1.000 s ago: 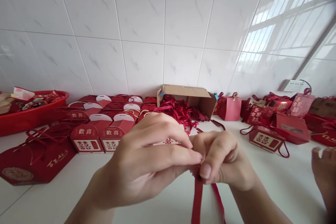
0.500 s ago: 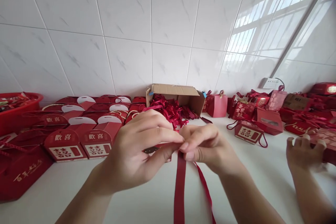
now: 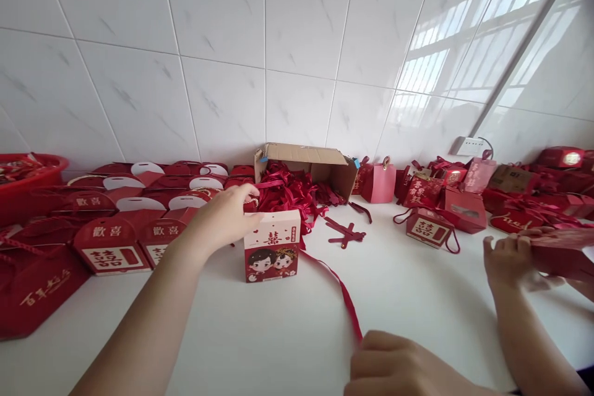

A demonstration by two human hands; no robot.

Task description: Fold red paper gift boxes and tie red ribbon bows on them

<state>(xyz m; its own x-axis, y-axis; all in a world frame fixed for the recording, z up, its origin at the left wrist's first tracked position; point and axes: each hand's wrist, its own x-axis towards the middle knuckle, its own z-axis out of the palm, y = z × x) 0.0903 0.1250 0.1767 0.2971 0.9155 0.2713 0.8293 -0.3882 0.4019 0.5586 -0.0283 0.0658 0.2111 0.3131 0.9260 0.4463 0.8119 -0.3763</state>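
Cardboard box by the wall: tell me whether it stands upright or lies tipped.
Tipped on its side: the cardboard box opens toward the camera, and red ribbons spill from it onto the counter.

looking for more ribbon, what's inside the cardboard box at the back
A tangled heap of red ribbons fills the cardboard box and spills from its open side onto the counter. The box's floor and anything beneath the heap are covered.

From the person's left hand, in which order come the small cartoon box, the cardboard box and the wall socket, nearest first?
1. small cartoon box: against the left hand.
2. cardboard box: behind, at the wall.
3. wall socket: far right.
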